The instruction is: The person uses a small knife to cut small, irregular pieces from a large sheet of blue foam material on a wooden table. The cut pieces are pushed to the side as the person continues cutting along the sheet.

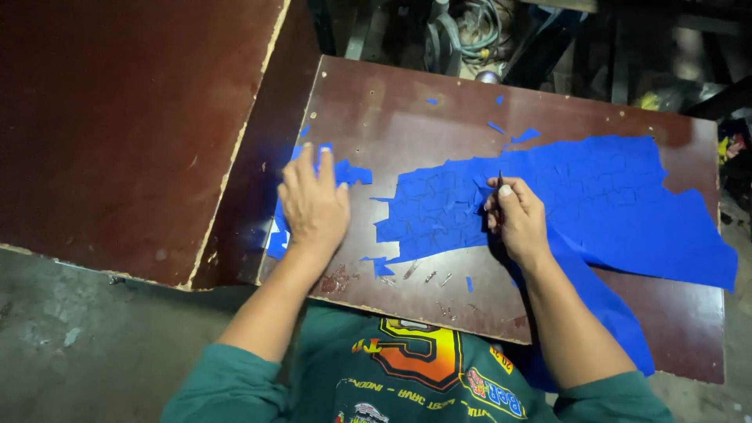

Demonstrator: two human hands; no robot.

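Head view: near the centre of the frame a blue sheet (595, 196) lies across a dark red-brown board (407, 110), scored all over into small blocky pieces. Its left part is already broken up: a gap of bare board separates the main sheet from a smaller blue patch (345, 174) at centre left, and a few stray blue scraps (523, 135) lie toward the upper middle. By the look of it the left end has been worked and the large right portion, which runs off the board's lower right edge, remains whole.

The right hand (517, 219), just right of centre, is clenched around a thin dark blade (500, 182), its tip touching the sheet near the ragged left edge. The left hand (313, 205), left of centre, lies flat and released, fingers spread, pressing on the small blue patch. A second, larger board (125, 117) fills the upper left, and small metal bits (429, 276) lie below the sheet near the board's lower edge
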